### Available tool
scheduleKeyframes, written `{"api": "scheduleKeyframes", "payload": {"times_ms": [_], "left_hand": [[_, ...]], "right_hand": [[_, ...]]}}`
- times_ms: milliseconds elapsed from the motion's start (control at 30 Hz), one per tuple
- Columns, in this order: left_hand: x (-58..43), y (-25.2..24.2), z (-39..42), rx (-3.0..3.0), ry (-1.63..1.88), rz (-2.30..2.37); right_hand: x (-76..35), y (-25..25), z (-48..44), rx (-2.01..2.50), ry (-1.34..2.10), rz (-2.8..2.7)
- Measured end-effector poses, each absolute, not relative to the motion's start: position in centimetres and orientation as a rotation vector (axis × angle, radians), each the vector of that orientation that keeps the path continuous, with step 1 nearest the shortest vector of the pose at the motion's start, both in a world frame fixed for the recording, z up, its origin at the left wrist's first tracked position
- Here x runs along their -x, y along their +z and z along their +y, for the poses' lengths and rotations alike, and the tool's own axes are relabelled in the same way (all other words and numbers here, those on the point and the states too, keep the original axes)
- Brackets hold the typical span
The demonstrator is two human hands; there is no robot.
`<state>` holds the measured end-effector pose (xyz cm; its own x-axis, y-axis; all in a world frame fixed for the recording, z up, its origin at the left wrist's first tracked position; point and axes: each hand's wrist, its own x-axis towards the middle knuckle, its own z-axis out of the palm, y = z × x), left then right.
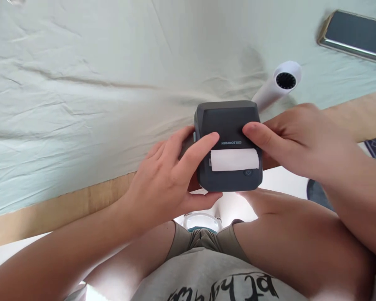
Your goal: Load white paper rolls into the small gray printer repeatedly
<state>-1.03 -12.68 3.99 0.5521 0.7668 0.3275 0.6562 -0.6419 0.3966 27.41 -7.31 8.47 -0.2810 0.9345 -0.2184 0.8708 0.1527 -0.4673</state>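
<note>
A small dark grey label printer (pixel 227 123) is held between both hands just above the bed's edge. A strip of white paper (pixel 234 159) shows in its front slot. My left hand (pixel 166 179) wraps its left side, with the thumb under the front and the index finger lying on the top. My right hand (pixel 288 140) grips the right side, thumb pressed on the top near the printed brand name.
A pale green sheet (pixel 81 92) covers the bed, with a wooden frame edge (pixel 65 205) along its front. A white handheld fan (pixel 277 85) lies behind the printer. A dark tablet (pixel 354 35) rests at the far right. My bare knees are below.
</note>
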Motion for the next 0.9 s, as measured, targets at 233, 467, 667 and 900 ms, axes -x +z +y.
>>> {"api": "scheduleKeyframes", "payload": {"times_ms": [233, 467, 667, 900], "left_hand": [[1.7, 4.0, -12.4, -2.553, 0.524, 1.247], [2.0, 4.1, -12.9, -2.551, 0.545, 1.278], [1.6, 4.7, -12.7, -2.558, 0.523, 1.327], [1.5, 4.4, -12.5, -2.535, 0.571, 1.331]], "right_hand": [[-27.0, 7.5, -7.4, 1.821, 0.686, -2.291], [-27.2, 7.5, -7.2, 1.776, 0.587, -2.283], [-28.4, 6.9, -6.9, 1.689, 0.622, -2.36], [-28.8, 7.4, -6.3, 1.705, 0.728, -2.407]]}}
